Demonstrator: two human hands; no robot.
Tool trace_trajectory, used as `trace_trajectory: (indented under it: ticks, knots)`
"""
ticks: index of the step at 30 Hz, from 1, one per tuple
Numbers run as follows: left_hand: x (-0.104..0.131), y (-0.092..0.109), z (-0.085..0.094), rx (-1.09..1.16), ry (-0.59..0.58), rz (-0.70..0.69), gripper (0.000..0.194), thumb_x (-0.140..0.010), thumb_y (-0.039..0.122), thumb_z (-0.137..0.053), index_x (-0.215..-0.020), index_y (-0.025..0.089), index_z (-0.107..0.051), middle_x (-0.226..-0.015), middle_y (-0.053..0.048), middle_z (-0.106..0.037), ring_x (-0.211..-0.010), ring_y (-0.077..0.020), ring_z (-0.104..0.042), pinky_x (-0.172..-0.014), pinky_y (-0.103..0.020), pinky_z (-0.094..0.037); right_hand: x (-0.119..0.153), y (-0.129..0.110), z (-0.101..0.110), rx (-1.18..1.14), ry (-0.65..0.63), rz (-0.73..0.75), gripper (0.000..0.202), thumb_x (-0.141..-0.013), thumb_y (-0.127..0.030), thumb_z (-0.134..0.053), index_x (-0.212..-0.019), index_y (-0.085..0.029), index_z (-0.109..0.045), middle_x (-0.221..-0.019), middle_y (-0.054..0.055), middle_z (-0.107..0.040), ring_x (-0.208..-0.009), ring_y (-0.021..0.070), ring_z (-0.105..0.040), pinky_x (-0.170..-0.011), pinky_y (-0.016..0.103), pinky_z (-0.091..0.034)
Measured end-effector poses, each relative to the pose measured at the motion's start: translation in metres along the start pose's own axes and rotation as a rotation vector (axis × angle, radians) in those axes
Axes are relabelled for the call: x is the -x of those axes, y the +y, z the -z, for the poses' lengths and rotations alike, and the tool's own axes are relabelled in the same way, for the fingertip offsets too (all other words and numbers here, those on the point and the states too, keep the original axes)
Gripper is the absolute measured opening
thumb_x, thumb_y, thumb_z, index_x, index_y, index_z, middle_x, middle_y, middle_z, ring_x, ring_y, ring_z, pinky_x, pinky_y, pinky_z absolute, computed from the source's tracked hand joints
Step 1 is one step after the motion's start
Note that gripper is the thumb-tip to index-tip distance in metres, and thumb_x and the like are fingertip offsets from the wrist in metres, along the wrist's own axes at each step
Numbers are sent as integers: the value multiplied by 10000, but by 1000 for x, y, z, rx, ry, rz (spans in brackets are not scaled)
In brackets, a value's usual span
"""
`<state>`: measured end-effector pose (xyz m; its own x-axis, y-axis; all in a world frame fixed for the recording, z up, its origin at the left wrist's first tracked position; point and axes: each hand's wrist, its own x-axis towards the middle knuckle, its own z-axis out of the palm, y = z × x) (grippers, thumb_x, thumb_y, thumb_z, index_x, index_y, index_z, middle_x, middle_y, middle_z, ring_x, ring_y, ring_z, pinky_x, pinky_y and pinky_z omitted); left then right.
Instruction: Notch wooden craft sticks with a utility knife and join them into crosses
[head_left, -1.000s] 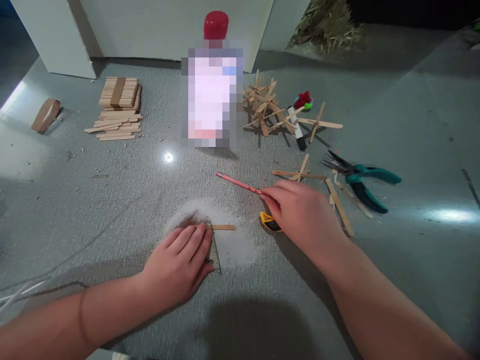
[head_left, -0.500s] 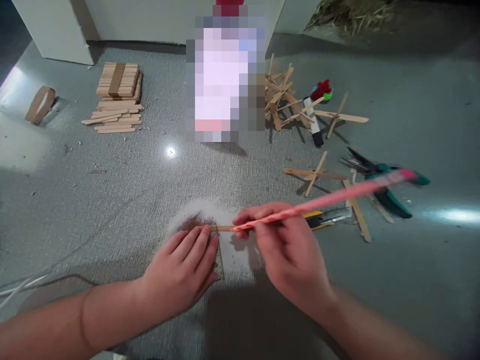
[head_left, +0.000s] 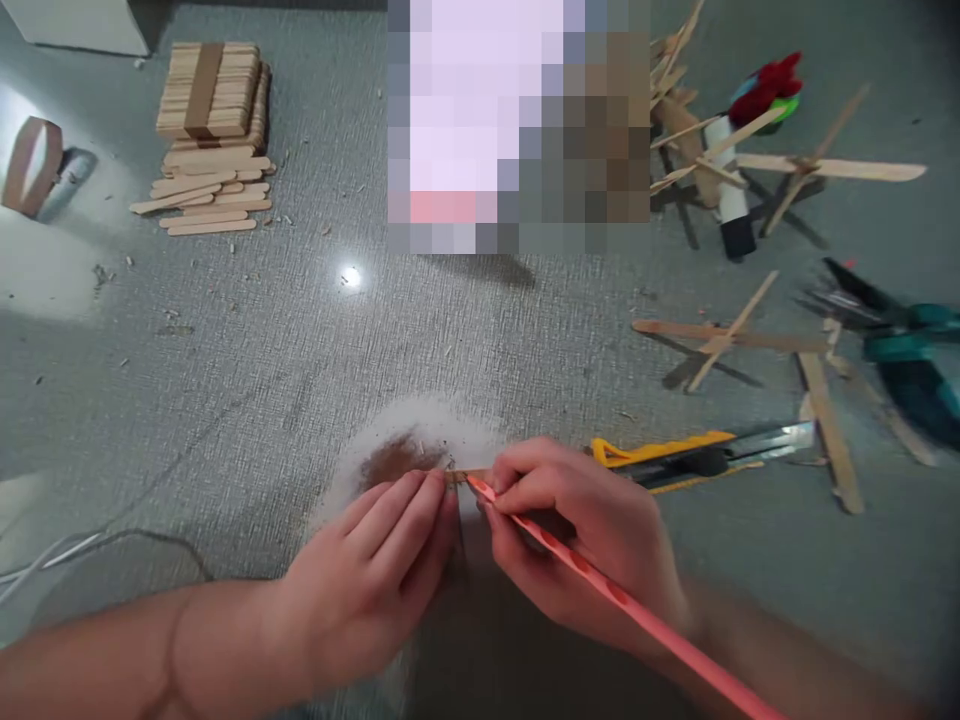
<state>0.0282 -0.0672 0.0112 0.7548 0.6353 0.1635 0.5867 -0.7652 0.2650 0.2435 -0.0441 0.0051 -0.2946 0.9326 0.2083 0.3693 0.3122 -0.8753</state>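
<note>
My right hand (head_left: 592, 540) is closed around a pink pencil (head_left: 637, 610), whose tip touches a wooden craft stick (head_left: 472, 475). The pencil's other end points toward the lower right. My left hand (head_left: 375, 560) has its fingers pressed together on the left part of that stick, which they hide. A thin straight edge (head_left: 460, 535), seemingly of a clear ruler, shows beside the left fingertips; most of it is covered. Both hands work over a whitish patch with a brown smudge (head_left: 397, 462) on the grey surface.
Right of my hands lies a yellow-black utility knife (head_left: 697, 460), with teal-handled cutters (head_left: 907, 360) beyond. Crossed sticks (head_left: 724, 340) and a white tube with a black cap (head_left: 727, 190) lie further back. A bundle of craft sticks (head_left: 232, 90) and a tape roll (head_left: 31, 165) are far left.
The pencil has swung from pointing up-right to pointing down-right, its tip now on the stick. My right hand has turned with it. The view has tilted down and closer.
</note>
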Motion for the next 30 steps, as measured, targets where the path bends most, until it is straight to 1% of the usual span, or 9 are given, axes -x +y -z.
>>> trace_trajectory:
  ticks: [4, 8, 13, 18, 23, 30]
  knots:
    - [0, 1, 1, -11, -3, 5, 399, -911, 235, -629, -1246, 19, -629, -1341, -185, -604, -1224, -295, -584, -1017, -413, -564, 2, 0, 0, 3, -1, -3, 215, -792, -41, -619, -842, -235, -541, -789, 1, -641, -656, 123, -636, -581, 242, -530]
    - [-1, 2, 3, -34, -4, -3, 383, -918, 251, -626, -1237, 38, -641, -1333, -173, -618, -1234, -286, -586, -1025, -397, -561, 0, -1, 5, 39, -9, -2, 237, -780, -41, -630, -857, -247, -540, -826, 7, -661, -670, 131, -651, -592, 255, -545]
    - [-1, 1, 4, -48, -2, -11, 367, -942, 268, -602, -1233, 47, -645, -1347, -160, -619, -1253, -276, -579, -1026, -384, -556, -5, -1, 8, 31, -43, -60, 181, -825, -87, -589, -829, -255, -520, -763, -5, -625, -639, 134, -619, -568, 273, -528]
    - [-3, 0, 4, -43, -11, -21, 386, -936, 272, -617, -1244, 38, -635, -1332, -168, -629, -1224, -280, -595, -981, -391, -577, -3, -1, 6, 26, -50, -52, 201, -815, -70, -594, -841, -253, -514, -776, -4, -617, -645, 128, -609, -571, 268, -513]
    - [-2, 0, 2, 7, -16, -15, 400, -934, 259, -616, -1256, 22, -624, -1354, -181, -607, -1272, -297, -558, -1053, -402, -537, 0, 1, 6, 10, -55, -77, 206, -798, -66, -618, -843, -242, -522, -794, -3, -617, -659, 125, -613, -589, 269, -511]
    - [-1, 1, 2, 13, -17, -12, 404, -934, 249, -611, -1269, 23, -613, -1382, -178, -585, -1278, -290, -552, -1077, -385, -524, -4, -2, 7, 25, -54, -54, 198, -807, -81, -608, -858, -261, -541, -773, -3, -646, -651, 143, -638, -583, 282, -541]
